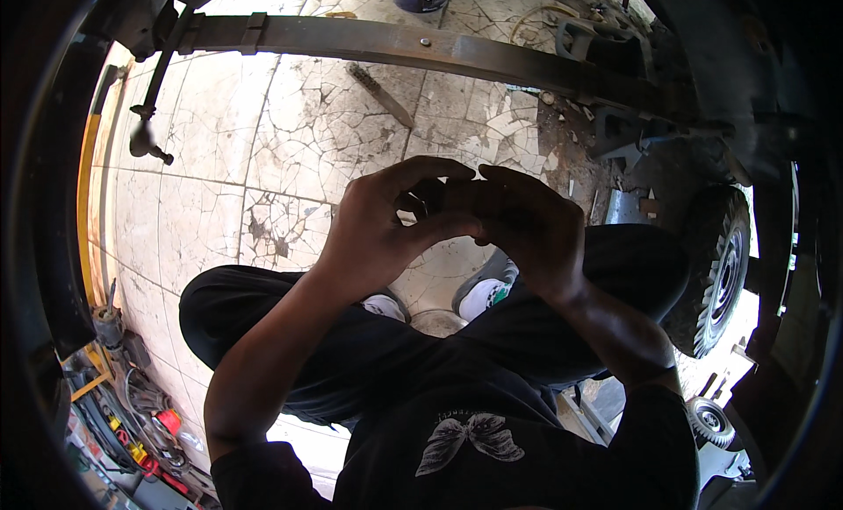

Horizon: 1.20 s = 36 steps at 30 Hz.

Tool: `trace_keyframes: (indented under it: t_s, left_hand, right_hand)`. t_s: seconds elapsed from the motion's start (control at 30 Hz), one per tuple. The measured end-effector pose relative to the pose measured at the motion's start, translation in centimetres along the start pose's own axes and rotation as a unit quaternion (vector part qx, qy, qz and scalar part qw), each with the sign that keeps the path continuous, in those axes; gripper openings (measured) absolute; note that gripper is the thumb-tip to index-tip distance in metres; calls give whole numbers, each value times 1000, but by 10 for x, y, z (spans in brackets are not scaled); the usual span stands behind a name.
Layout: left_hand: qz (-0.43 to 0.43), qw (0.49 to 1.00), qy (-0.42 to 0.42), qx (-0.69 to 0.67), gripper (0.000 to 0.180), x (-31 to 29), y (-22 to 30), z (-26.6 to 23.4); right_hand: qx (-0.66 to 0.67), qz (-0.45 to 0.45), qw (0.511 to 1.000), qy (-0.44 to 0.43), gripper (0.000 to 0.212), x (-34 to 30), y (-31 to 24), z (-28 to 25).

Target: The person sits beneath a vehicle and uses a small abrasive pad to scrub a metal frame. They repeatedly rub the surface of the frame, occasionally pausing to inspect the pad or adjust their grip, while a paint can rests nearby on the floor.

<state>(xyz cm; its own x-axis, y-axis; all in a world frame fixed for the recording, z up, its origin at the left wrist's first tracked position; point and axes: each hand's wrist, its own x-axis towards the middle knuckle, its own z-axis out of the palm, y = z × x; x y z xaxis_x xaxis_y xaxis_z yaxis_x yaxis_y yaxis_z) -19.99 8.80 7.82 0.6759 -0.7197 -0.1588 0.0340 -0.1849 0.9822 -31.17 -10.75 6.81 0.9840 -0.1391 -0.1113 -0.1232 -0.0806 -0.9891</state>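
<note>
If our left hand [382, 207] lost its pinch, we judged, the small dark part [461, 196] held up between both hands could drop to the tiled floor [206, 150]; deep shadow could cause a fumble. Our left thumb and fingers curved narrowly around it; whether our right hand [534, 222] gripped it or just touched it, we couldn't tell.

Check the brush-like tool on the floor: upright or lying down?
Lying down: the brush-like tool stretches slantwise across the tiles, its long side in view.
</note>
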Motion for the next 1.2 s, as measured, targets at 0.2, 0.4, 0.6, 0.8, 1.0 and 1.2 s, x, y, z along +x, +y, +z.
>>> trace_keyframes:
  t_s: [0.2, 0.4, 0.6, 0.8, 1.0, 1.2]
  left_hand:
    - [22, 999, -6, 46, 40, -1, -2, -5]
    - [148, 958, -4, 244, 36, 0, 5, -15]
    - [94, 980, -17, 177, 40, -4, 10, -15]
    - [15, 996, -56, 62, 48, -3, 7, -15]
    - [20, 996, -47, 74, 47, -5, -1, -11]
    - [32, 989, -55, 135, 51, -5, 2, -14]
  right_hand:
    - [-44, 3, 999, -2, 42, -1, 0, 1]
    - [-216, -92, 972, -22, 35, 2, -5, 1]
    - [-140, -45, 989, 5, 38, 1, -7, 6]
    - [-207, -151, 966, 21, 41, 3, -3, 3]
    - [-225, -155, 962, -16, 46, 5, -7, -2]
    - [-128, -68, 989, -38, 45, 4, -7, -3]
